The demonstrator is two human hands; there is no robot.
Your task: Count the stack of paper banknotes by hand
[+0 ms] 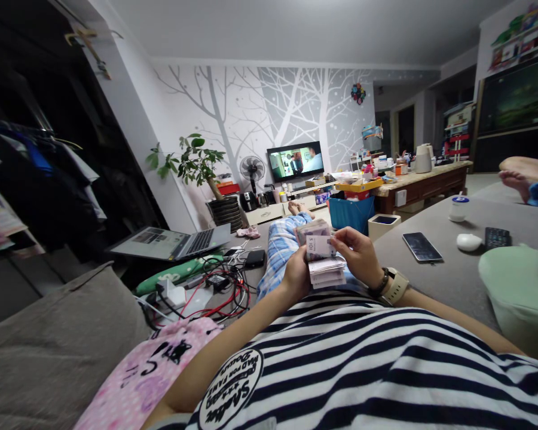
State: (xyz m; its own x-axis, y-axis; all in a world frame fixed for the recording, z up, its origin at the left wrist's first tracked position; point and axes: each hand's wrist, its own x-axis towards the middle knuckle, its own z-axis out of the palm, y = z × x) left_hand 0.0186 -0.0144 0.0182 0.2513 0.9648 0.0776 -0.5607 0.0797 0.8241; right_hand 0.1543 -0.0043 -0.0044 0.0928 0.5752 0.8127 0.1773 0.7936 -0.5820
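My left hand [297, 273] is wrapped round a stack of banknotes [326, 273], the near part bent down over the fingers in loose layers. A pale purple banknote [319, 246] marked with a 5 stands up from the stack. Its right edge is pinched between the thumb and fingers of my right hand [356, 248]. More notes show behind it at the top. A watch and a dark bracelet are on my right wrist. Both hands are above my lap, close together.
To the left are a laptop [174, 242], a tangle of cables [228, 292] and a pink blanket [161, 364]. On the right lie a phone [422, 247], a white mouse [469, 242] and a green bin-like container [511, 278]. Another person's bare feet [517, 176] show at far right.
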